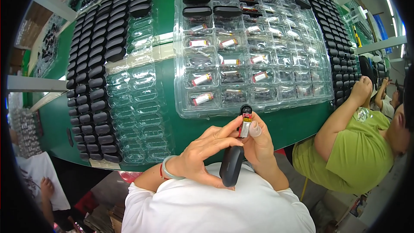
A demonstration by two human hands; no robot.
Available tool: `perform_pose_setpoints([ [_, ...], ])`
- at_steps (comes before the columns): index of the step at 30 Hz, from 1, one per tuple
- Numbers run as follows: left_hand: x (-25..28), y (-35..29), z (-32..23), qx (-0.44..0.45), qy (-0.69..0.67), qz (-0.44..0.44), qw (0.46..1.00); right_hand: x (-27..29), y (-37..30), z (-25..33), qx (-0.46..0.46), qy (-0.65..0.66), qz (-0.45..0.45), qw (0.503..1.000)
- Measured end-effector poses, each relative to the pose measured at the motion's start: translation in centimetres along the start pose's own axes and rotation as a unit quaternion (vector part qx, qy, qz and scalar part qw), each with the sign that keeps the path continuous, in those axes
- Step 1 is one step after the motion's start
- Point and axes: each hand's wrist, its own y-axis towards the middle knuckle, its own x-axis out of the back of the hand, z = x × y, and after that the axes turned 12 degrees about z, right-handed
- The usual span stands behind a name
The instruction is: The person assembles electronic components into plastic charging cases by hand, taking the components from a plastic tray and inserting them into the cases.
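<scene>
In front of my chest, my left hand (196,151) is closed on a smooth black oval case (232,166), tilted upright between thumb and fingers. Its index fingertip reaches a small silver battery (244,129) with yellow and red at one end. My right hand (261,146) pinches that battery, thumb against its side. A rounded black piece (246,109) sits at the battery's far end; whether they are joined I cannot tell. Just beyond my hands lies a clear compartment tray (183,111) with several batteries and dark parts in its pockets, plus black cases (197,12) in its farther rows.
Rows of black cases (100,117) fill clear trays at left, beside bare tray pockets (138,121). More black cases (340,56) line the right. A co-worker in a green shirt (358,159) sits there. Another person's hand (46,187) shows at lower left. The table (284,125) is green.
</scene>
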Motion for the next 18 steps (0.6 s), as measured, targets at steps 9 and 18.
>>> perform_pose_setpoints([
  [9, -0.1, -0.1, 0.5, 0.006, 0.008, 0.006, 1.000, 0.7, -0.1, -0.5, -0.015, 0.028, -0.015, 0.999],
  [18, 0.2, 0.1, 0.5, -0.002, -0.005, 0.008, 1.000, 0.9, -0.2, 1.1, -0.080, 0.043, 0.008, 0.996],
])
